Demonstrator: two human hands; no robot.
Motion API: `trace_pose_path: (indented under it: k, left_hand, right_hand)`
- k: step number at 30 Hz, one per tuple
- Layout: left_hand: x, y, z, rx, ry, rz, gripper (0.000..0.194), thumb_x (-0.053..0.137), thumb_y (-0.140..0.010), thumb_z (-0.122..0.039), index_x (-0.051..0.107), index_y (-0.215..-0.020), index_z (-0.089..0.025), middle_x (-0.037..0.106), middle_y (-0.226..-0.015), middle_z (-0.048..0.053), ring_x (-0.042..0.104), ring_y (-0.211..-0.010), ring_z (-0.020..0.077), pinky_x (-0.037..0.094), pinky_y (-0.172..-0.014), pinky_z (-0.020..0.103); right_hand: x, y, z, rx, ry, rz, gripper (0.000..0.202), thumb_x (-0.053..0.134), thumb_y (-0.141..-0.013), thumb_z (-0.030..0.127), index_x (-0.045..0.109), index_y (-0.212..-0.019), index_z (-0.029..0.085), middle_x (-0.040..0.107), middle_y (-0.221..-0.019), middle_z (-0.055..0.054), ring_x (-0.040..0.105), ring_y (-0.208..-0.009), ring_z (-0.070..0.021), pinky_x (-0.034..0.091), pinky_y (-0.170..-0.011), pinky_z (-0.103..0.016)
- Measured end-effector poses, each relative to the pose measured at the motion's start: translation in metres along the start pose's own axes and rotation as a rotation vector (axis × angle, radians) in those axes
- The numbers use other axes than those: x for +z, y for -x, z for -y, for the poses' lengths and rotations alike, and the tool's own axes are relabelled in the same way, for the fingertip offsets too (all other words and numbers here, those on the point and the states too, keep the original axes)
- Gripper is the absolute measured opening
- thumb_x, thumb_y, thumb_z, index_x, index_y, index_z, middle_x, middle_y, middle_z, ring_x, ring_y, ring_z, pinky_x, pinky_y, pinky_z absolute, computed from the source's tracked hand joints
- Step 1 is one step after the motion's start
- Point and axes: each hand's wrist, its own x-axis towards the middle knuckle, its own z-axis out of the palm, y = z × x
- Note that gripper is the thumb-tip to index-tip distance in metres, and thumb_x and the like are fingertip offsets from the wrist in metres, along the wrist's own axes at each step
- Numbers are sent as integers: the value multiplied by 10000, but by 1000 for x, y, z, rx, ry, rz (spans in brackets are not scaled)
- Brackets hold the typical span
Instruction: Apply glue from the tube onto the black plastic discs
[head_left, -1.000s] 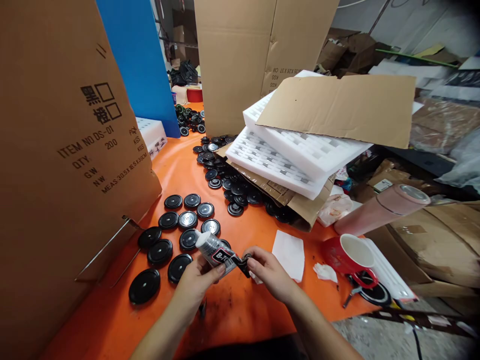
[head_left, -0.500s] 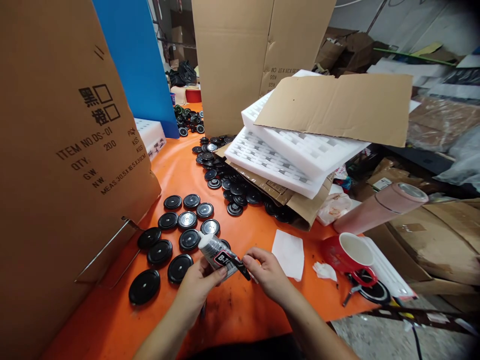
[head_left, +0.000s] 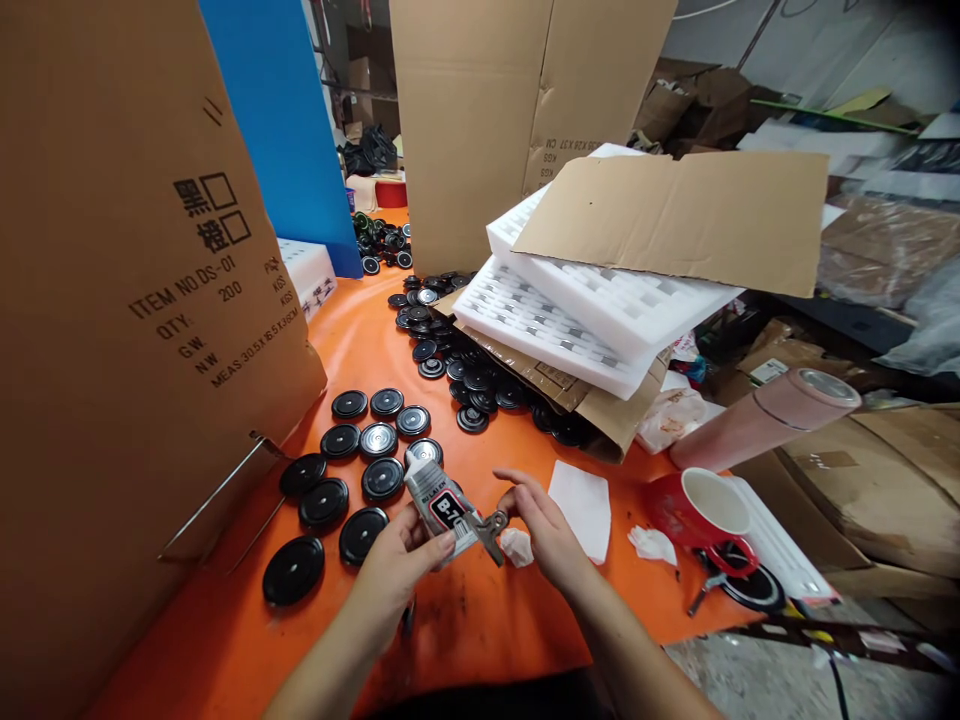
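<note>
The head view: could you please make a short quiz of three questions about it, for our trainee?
1. Which hand holds the grey tube?
2. True or false: the metal clip is at the end of the tube opposite its white tip.
3. Fill the gap: the black discs lie on an ____ table surface.

Key: 1. The left hand. 2. True. 3. Orange.

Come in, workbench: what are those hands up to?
Left hand gripping tube. Right hand at metal clip on tube's end. Crumpled tissue and black discs close by, seemingly not in the way.
</note>
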Motion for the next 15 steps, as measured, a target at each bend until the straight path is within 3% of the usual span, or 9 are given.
trace_pose_path:
  k: [3,6,10,13,15]
  left_hand:
    - [3,2,-4,-4,63,74,577,729,-628,-283,537,-1160,-170,662,-967,75,569,-831,166,394,-662,226]
    - [3,4,-4,-32,107,147,850,739,-622,-268,327,-1363,-205,664,-854,46,563,-700,136,378,-611,224]
    - [3,4,3,-121,68,217,1124,770,-585,-280,43,-1439,-205,555,-586,-52,467,-514,86,304,-507,201]
    - [6,5,5,-161,11,244,1184,778,-570,-360,-8,-1436,-173,504,-510,-77,430,-458,78,287,-472,197]
    - [7,7,1,-168,-37,202,1114,704,-631,-490,7,-1438,-166,532,-497,-53,440,-431,89,287,-453,203]
  right_hand:
    - [-4,-2,-4,-170,315,1,399,444,-888,366,447,-1273,262,573,-836,-23,547,-751,-158,451,-723,-323]
    - [-10,-7,1,-501,632,106,447,487,-863,270,424,-1305,296,567,-983,-69,525,-814,-174,436,-718,-333]
    - [-17,-20,26,-870,895,275,425,506,-829,258,500,-1251,316,567,-929,-66,479,-785,-191,388,-684,-340]
    - [-17,-29,40,-923,952,463,364,499,-830,242,561,-1186,290,585,-804,-54,447,-698,-180,353,-653,-331]
    - [-14,-30,39,-808,836,532,306,540,-815,277,608,-1114,265,573,-695,-37,432,-638,-168,344,-638,-324]
